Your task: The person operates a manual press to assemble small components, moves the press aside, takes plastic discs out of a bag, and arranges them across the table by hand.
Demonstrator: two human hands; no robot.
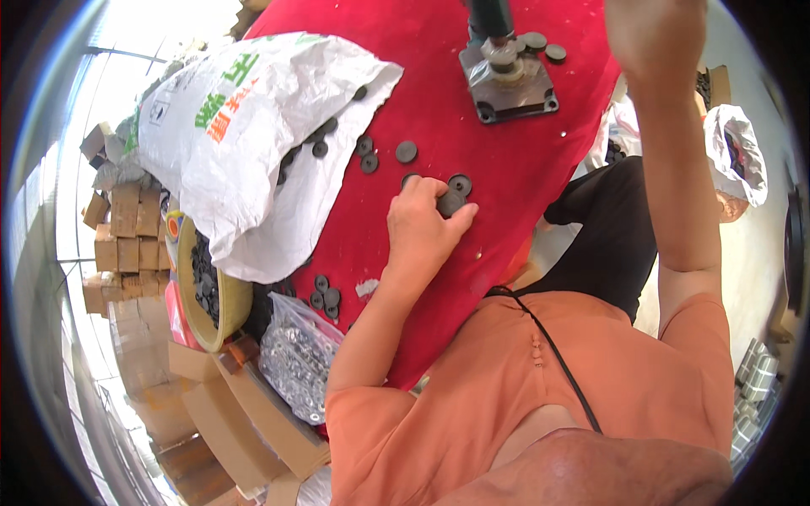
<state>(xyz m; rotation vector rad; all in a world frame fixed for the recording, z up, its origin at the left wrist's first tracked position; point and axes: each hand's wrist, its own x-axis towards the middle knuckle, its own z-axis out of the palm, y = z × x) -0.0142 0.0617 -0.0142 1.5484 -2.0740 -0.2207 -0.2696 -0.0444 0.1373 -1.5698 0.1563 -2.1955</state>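
Note:
My left hand (422,223) is over the red-covered table with its thumb and fingers closed on a dark round disc (451,202). A second disc with a raised ring (460,183) lies just beyond its fingertips. My right hand (656,38) is raised at the top right, cut off by the picture's edge, so its fingers are hidden. Between the hands and farther off stands a small dark green press (491,18) on a metal base plate (513,94). A round piece (501,54) sits under its ram, with loose discs (533,40) beside it.
A white woven sack (261,152) lies at the left, dark discs (320,148) at its mouth. Nearby are a yellow basket (233,308) of black parts, a clear bag (295,358) of metal rings and an opened cardboard box (240,422). Another white sack (742,181) stands at the right.

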